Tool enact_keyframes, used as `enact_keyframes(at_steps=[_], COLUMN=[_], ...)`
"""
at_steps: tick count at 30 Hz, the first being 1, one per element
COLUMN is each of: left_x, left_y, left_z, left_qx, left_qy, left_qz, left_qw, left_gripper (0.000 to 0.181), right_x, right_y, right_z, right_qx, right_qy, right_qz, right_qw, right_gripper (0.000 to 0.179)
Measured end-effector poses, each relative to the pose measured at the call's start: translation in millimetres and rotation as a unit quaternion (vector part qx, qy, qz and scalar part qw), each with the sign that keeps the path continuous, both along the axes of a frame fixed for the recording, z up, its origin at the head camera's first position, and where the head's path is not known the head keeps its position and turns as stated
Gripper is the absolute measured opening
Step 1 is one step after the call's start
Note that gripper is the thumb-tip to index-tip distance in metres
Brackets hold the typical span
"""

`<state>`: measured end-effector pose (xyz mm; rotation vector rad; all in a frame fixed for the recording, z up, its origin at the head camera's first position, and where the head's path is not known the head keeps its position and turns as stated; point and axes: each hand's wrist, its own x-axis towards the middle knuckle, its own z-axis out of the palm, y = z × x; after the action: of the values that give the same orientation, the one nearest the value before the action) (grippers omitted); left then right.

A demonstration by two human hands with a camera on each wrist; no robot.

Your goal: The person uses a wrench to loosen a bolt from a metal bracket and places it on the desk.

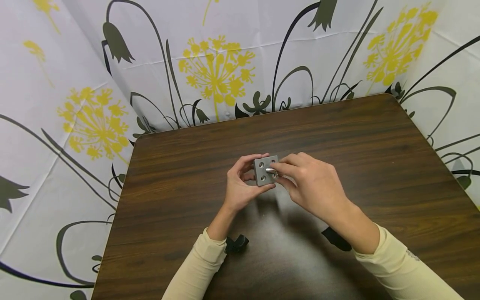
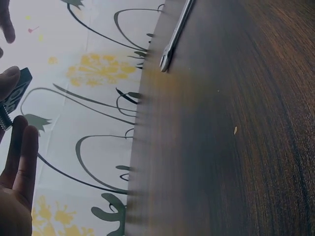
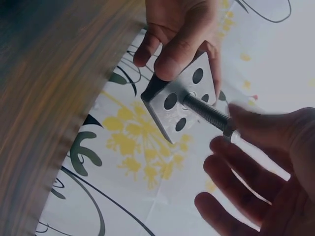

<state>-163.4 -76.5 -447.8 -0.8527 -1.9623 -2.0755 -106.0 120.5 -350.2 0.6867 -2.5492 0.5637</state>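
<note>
Evidently, the left hand (image 1: 239, 189) pinched the plate (image 1: 262, 171) above the table (image 1: 168, 187) while the right hand (image 1: 315, 183) pinched the bolt (image 3: 207, 113) at its face; holding the bolt square likely served best.

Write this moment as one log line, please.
left hand: grips metal plate; right hand: pinches bolt; bolt: at plate's middle; metal tool: on table

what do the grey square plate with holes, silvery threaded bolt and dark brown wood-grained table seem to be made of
Grey square plate with holes: probably metal, matte, judging by its even grey face, though plastic is possible. Silvery threaded bolt: likely shiny steel, from its fine ridges and bright glint. Dark brown wood-grained table: wood or laminate, with streaks and a soft sheen.
</note>
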Motion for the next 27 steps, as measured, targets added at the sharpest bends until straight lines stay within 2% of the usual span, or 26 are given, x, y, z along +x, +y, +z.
enact_keyframes(at_steps=[5, 9, 12, 18, 21, 24, 27], left_x=[-0.8, 0.8, 1.5, 0.4, 0.7, 0.8, 0.5], left_y=[-0.7, -0.5, -0.8, -1.5, -1.6, -2.1, -2.5], left_z=[-0.7, 3.6, 4.0, 0.5, 0.8, 1.2, 0.9], left_qx=[-0.002, -0.003, -0.003, 0.000, 0.009, 0.016, 0.016], left_qy=[0.005, 0.002, -0.001, 0.001, 0.000, 0.000, 0.004], left_qz=[0.000, 0.001, 0.003, 0.003, -0.006, -0.014, -0.013], left_qw=[1.0000, 1.0000, 1.0000, 1.0000, 0.9999, 0.9998, 0.9998], left_gripper=[0.075, 0.074, 0.074, 0.075, 0.075, 0.075, 0.074], right_x=[0.3, -0.6, -0.7, -0.5, -0.9, -0.9, -0.7], right_y=[0.4, 0.8, 0.7, 0.6, 0.4, 0.0, -0.9], right_z=[0.2, -0.3, -0.8, -0.9, -0.5, -0.9, -2.1], right_qx=[0.003, -0.002, -0.007, 0.004, 0.002, -0.004, -0.008], right_qy=[-0.009, -0.011, -0.002, -0.006, -0.008, -0.003, -0.001], right_qz=[-0.036, -0.011, 0.008, -0.022, -0.003, 0.018, 0.009], right_qw=[0.9993, 0.9999, 0.9999, 0.9997, 1.0000, 0.9998, 0.9999], right_gripper=[0.032, 0.024, 0.029, 0.031, 0.024, 0.025, 0.027])
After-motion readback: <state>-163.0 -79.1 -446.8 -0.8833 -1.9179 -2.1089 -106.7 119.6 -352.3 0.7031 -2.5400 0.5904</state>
